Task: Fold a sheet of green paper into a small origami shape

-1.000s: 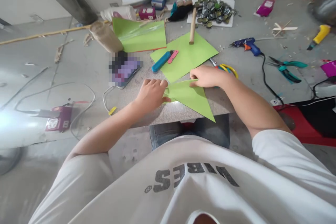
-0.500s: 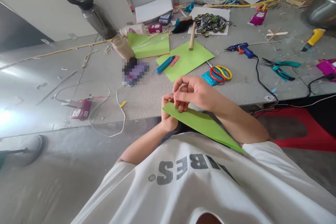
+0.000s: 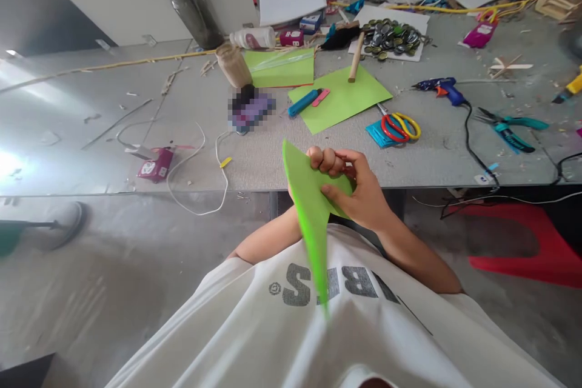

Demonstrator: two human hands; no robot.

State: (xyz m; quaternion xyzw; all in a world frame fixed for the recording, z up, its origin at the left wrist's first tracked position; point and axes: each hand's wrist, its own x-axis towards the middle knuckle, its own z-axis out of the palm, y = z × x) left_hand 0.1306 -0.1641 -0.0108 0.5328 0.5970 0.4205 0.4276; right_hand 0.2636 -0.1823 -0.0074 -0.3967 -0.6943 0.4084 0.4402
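In our right hand (image 3: 364,194) we have the folded green paper (image 3: 304,188): the thumb is pressed flat on its near face, and the other fingers are bent at its upper right edge, so the grip is closed on it. Our left hand (image 3: 324,159) is mostly behind this paper; we see its fingers curled over the upper edge, also closed, but its thumb and palm are hidden. The paper is in the air, before our chest and just at the near edge of the table (image 3: 264,163). One long corner points downward in front of the white shirt (image 3: 254,297), and its tip is blurred.

Beyond the hands, a flat green sheet (image 3: 341,112) lies on the table. On it we see a blue cutter (image 3: 302,103), a pink piece (image 3: 321,97) and one end of a wooden stick (image 3: 356,59). To the right, the scissors (image 3: 396,126) rest on a blue packet (image 3: 376,135). Farther to the right are the glue gun (image 3: 448,90) and the pliers (image 3: 507,127). At the back, many bottle caps (image 3: 393,37) are heaped on white board.
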